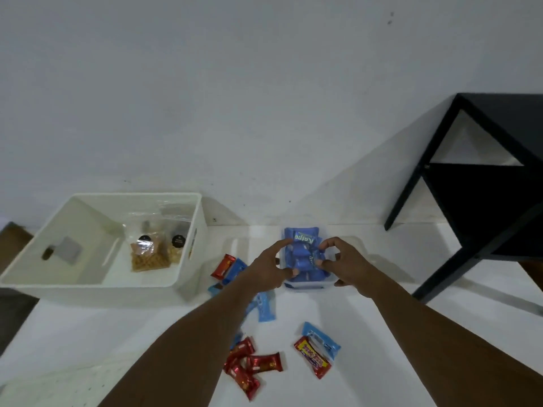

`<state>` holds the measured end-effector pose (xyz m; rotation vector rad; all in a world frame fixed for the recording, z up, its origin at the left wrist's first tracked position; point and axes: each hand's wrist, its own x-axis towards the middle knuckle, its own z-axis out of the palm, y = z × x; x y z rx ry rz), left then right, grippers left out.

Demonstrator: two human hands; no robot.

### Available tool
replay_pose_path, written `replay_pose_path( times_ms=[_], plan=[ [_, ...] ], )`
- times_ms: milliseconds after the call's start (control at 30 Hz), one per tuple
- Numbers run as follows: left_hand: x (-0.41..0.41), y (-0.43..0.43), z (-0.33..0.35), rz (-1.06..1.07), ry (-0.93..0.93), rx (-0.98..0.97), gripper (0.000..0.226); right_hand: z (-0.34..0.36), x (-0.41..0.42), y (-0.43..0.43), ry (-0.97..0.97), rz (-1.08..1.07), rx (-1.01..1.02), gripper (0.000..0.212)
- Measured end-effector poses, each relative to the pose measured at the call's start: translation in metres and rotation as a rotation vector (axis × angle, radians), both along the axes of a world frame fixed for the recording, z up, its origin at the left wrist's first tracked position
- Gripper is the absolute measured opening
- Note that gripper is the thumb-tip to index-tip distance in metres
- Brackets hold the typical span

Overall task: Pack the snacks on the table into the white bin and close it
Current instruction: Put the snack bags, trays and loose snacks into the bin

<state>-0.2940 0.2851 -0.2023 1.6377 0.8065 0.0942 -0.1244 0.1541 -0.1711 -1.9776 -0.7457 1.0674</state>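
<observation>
**Over the small tray: both hands on the blue packets**

Nearest of all, well in front of the small white tray (pixel 305 285), a cluster of red-wrapped sweets (pixel 249 368) lies on the white table (pixel 88 333). Beside them a red-and-yellow bar (pixel 313 359) rests across a blue packet (pixel 323 339). Another loose blue packet (pixel 266 308) lies just in front of the tray, partly under the left forearm.

At the tray itself, the 2 hands meet over a heap of blue packets (pixel 302 251). The left hand (pixel 269 267) curls round the heap, forefinger on the top packet and thumb lower down. The right hand (pixel 345 262) pinches a packet of the heap from the other side with bent fingers, and a lower finger touches the tray's rim.

Left of the tray lie a red sweet (pixel 223 265) and more blue ones. Further left is the white bin (pixel 97 292), open-topped, with 2 clear bags of snacks (pixel 150 254) inside. Right of the tray and beyond it, a black frame table (pixel 484 201) stands against a pale wall (pixel 264 83).
</observation>
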Motion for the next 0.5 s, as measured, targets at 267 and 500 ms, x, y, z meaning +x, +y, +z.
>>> replay_pose_path(
  times_ms=[267, 500],
  plan=[
    [-0.116, 0.099, 0.118, 0.146, -0.052, 0.125, 0.066, 0.099, -0.093, 0.118, -0.142, 0.199, 0.193, 0.029],
    [-0.249, 0.176, 0.173, 0.239, -0.023, 0.173, 0.068, 0.146, -0.215, 0.204, -0.163, 0.294, 0.269, 0.032]
  ],
)
